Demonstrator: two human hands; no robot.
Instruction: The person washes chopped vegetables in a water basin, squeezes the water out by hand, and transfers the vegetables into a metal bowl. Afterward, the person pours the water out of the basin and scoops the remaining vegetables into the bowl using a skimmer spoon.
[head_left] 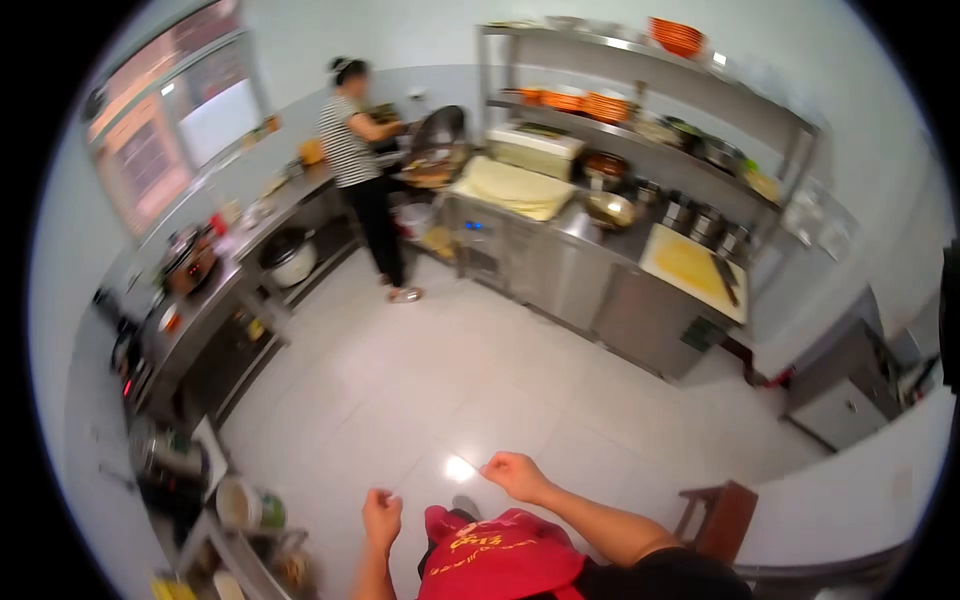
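Observation:
My left hand (382,517) is raised over the floor at the lower centre, its fingers curled closed. To its right my right hand (514,476) is held up, also with bent fingers pressed together. The two hands are apart. Anything between their fingers is too small to make out. Below and between them shows a red apron (505,560) with yellow lettering. Neither hand touches a counter or a tool.
A person (362,170) in a striped top stands by a large wok (437,150). A steel counter (570,270) bears a cutting board (695,272) with a knife (725,278). A wooden stool (722,522) stands right, a white bucket (240,503) left.

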